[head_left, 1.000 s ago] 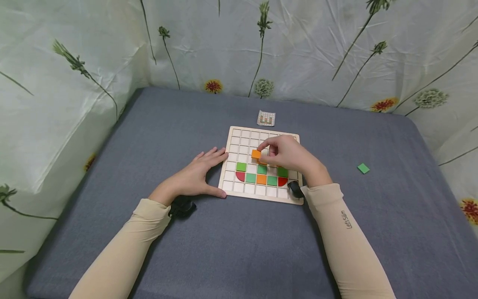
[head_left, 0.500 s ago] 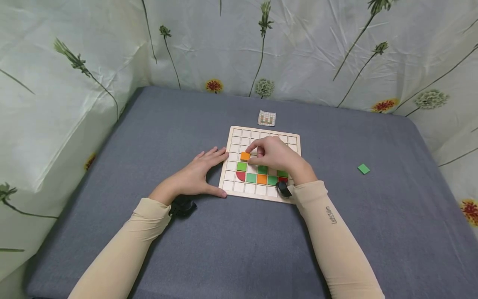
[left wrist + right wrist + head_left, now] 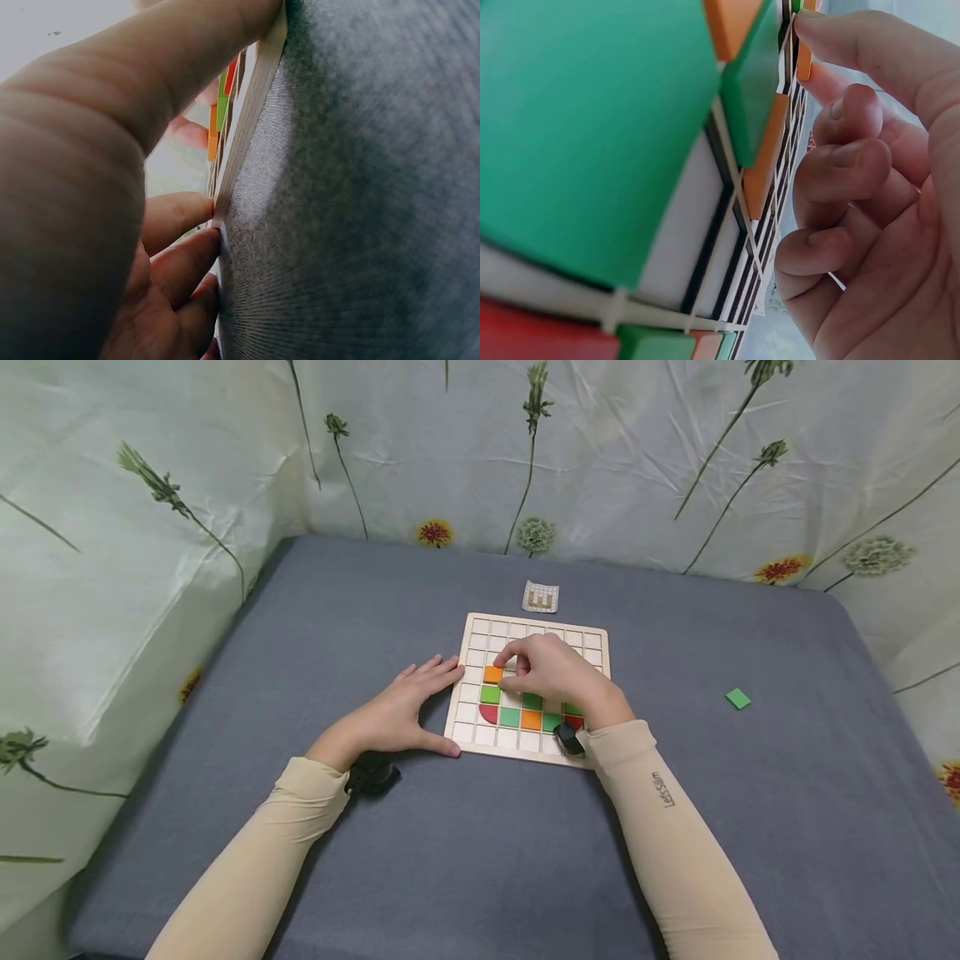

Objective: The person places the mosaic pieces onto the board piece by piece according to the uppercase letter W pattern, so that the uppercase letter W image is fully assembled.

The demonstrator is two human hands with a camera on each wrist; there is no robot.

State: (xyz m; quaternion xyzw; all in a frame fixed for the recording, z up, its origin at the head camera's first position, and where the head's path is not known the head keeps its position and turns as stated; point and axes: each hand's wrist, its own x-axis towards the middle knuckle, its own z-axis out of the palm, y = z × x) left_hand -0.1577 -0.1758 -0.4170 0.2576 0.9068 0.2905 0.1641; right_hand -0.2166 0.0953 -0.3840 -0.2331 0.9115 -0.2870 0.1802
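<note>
A wooden grid board (image 3: 465,712) lies on the grey surface. Thumb and index finger of my right hand (image 3: 555,672) pinch an orange square tile (image 3: 492,675) at a cell in the left part of the board. Just below that tile sits a light green square (image 3: 491,694), then a red quarter-circle (image 3: 488,713). Green squares and an orange square (image 3: 531,719) continue along that row. In the right wrist view another orange tile (image 3: 765,165) sits beyond a green one (image 3: 750,97). My left hand (image 3: 393,714) is spread, its fingertips touching the board's left edge and its thumb the lower left corner.
A small printed pattern card (image 3: 541,597) lies just behind the board. One loose green tile (image 3: 738,698) is off to the right. Flower-printed cloth (image 3: 600,460) hangs behind and to the left of the padded surface. My right forearm covers the board's lower right corner.
My right hand has moved left with the orange tile to the cell above the light green square, and has stayed there over the last half second. The left hand keeps its place.
</note>
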